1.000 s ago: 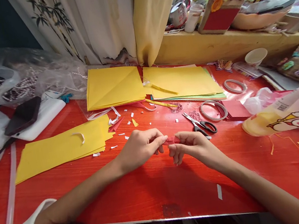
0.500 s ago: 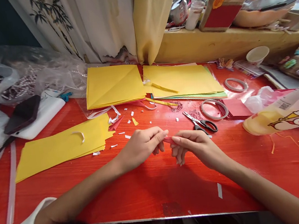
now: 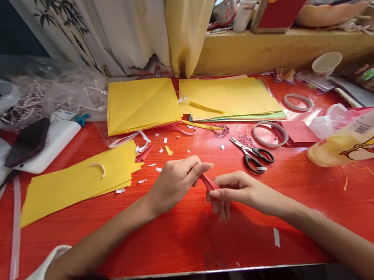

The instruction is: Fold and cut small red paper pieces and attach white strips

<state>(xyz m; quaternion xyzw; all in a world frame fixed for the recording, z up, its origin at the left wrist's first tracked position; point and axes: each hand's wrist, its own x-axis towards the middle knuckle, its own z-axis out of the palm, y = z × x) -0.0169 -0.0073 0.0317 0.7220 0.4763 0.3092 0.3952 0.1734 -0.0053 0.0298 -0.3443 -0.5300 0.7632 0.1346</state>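
A small piece of folded red paper (image 3: 210, 183) slants between the two hands, above the red tabletop (image 3: 173, 241). The left hand (image 3: 177, 181) has its thumb and fingers clamped on the upper end; the right hand (image 3: 238, 191) pinches the lower end, its other fingers hanging below. Just beyond the right hand lie black-handled scissors (image 3: 252, 154), blades parted (a white scrap sits at one handle loop), and near them a roll of clear tape (image 3: 270, 134). Yellow paper strips (image 3: 77, 181) are stacked to the left, and two piles of yellow sheets (image 3: 143, 104) lie farther back, below the curtain (image 3: 132, 27).
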